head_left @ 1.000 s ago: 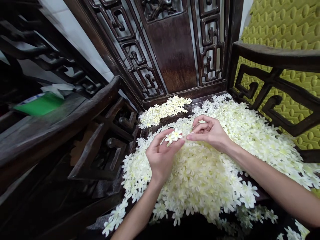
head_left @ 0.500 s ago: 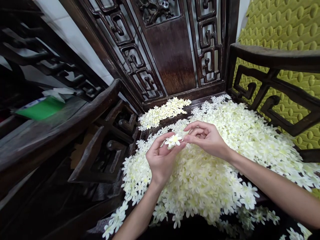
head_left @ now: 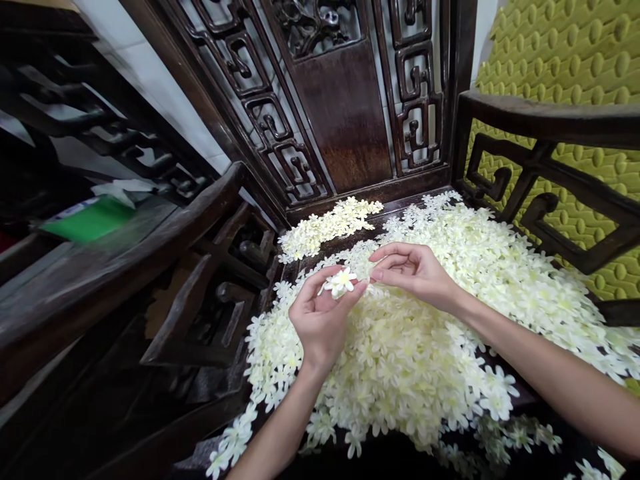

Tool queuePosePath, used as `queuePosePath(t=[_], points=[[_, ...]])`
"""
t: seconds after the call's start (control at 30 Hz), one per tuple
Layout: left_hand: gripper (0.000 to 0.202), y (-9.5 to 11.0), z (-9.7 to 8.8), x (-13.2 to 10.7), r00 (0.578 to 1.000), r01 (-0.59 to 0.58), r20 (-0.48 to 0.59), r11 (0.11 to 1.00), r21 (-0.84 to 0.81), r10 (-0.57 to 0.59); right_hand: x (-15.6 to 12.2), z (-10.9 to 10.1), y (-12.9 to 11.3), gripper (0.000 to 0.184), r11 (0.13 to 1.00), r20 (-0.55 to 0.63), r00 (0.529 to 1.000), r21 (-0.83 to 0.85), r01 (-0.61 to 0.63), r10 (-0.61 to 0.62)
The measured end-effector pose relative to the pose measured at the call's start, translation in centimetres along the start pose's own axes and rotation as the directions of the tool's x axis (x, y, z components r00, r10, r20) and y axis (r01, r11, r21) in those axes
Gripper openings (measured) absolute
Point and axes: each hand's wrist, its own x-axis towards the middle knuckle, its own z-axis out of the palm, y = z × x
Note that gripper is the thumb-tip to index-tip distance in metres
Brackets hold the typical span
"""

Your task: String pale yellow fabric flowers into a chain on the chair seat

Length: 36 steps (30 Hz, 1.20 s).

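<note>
My left hand point(head_left: 323, 313) is closed around a small white artificial flower point(head_left: 341, 282) with a pale yellow centre, held between thumb and fingers. Just to the right, my right hand point(head_left: 417, 273) makes a pinch with thumb and index finger close to the left fingertips. Whatever lies in that pinch is too small to make out. Below both hands spreads a large heap of loose white and cream flowers point(head_left: 400, 373) on the dark wooden seat. A separate cluster of yellower flowers point(head_left: 333, 227) lies at the back of the seat.
The carved wooden chair back point(head_left: 345, 113) rises behind the heap. Armrests flank it, the left one point(head_left: 165, 247) and the right one point(head_left: 545, 120). Beyond the right armrest is a yellow-green textured surface point(head_left: 565, 60). A green object point(head_left: 93, 219) rests on a ledge at far left.
The flower and my left hand have shifted slightly left, and the gap between the two hands' fingertips is a little wider. My right hand is nearly still.
</note>
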Motion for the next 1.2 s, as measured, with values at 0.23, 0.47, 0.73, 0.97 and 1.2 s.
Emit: queuePosePath(t=[0.23,0.47,0.73,0.97,1.2], points=[[0.043,0.31,0.02,-0.1,0.999,-0.041,0.02,0.997,0.061,0.04,0.05,-0.05,-0.21,0.036,0.999,0.0,0.999,0.003,-0.032,0.032],[0.043,0.25,0.02,-0.12,0.998,-0.068,0.021,0.994,0.086,0.066,0.07,0.02,-0.29,0.034,0.999,-0.003,0.999,0.016,-0.041,0.041],[0.042,0.11,0.16,-0.04,0.999,-0.039,0.025,0.999,0.015,0.039,0.15,0.18,-0.33,0.029,0.998,-0.05,0.997,0.019,-0.052,0.053],[0.047,-0.53,-0.28,0.31,0.999,0.05,-0.007,0.994,-0.097,-0.051,0.36,0.1,-0.2,0.028,0.997,-0.109,0.993,0.058,-0.047,0.053],[0.043,-0.4,-0.28,0.25,0.997,0.067,-0.029,0.99,-0.126,-0.071,0.43,0.07,0.1,0.034,0.999,-0.12,0.992,0.006,0.04,-0.039]])
